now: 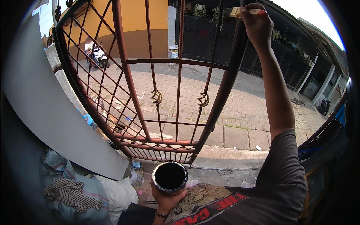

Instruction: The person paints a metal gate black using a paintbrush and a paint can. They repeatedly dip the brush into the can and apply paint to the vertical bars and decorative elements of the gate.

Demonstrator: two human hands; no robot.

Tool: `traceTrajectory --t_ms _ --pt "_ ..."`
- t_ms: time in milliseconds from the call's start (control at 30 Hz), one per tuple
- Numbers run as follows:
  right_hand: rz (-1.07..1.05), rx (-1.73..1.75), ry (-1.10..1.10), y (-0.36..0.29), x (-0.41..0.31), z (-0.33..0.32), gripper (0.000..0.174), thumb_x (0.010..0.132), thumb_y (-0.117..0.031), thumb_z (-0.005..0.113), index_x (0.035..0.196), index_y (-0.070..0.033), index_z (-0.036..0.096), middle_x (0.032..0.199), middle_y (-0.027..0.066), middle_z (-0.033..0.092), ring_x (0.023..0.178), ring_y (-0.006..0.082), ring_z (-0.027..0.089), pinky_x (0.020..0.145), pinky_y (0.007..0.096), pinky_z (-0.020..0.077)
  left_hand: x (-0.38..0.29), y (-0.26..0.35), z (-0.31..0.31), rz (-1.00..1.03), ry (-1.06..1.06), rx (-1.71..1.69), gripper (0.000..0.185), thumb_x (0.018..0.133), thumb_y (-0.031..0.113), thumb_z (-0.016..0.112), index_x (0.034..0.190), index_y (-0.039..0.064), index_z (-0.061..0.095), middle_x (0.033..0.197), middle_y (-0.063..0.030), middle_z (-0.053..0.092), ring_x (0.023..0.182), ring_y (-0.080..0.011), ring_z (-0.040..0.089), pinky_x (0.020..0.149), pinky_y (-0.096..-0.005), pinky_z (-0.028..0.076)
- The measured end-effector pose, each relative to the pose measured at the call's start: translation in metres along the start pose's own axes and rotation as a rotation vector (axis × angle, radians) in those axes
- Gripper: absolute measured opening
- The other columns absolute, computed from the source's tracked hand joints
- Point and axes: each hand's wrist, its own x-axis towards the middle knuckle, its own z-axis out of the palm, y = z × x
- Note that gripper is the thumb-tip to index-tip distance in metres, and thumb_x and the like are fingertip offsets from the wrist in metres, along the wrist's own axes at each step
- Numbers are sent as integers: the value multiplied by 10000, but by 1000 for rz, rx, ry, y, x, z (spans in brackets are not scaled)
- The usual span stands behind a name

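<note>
My left hand (166, 198) holds an open round can of black paint (170, 176) from below, near my body. Up at the top right, my right hand (256, 21) grips a paintbrush (254, 11) by its red and pale wooden handle. Its dark bristles point left, beside the upper part of the gate's right-hand post; whether they touch it I cannot tell. The metal gate (123, 73) stands before me, with reddish-brown bars, gold-coloured curled ornaments (203, 100) and a crossed lattice at left. Its outer left edge and the upper right post look black.
A grey-white panel (56, 107) rises at left, above stuffed sacks (118, 194) and a striped cloth (71, 194). Beyond the gate lies a paved lane (236, 95) with a person on a scooter (97, 54) and a white bucket (173, 51) by the wall.
</note>
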Motion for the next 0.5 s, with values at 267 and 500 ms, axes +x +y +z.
traceTrajectory --t_ms 267,500 --pt "199 347 87 19 -54 -6 204 955 -149 748 1082 5 705 1010 127 754 912 202 764 799 298 647 -7 12 -8 -19 4 -8 1017 555 276 1030 1356 19 458 1260 -119 627 1149 -233 643 993 -394 525" --pt "617 468 327 -32 -182 -21 187 989 -174 732 1108 -35 694 1049 51 701 967 138 682 841 270 549 -17 14 -21 -70 21 -14 1074 550 252 1019 1417 -12 443 1313 -124 616 1229 -250 622 1104 -409 467"
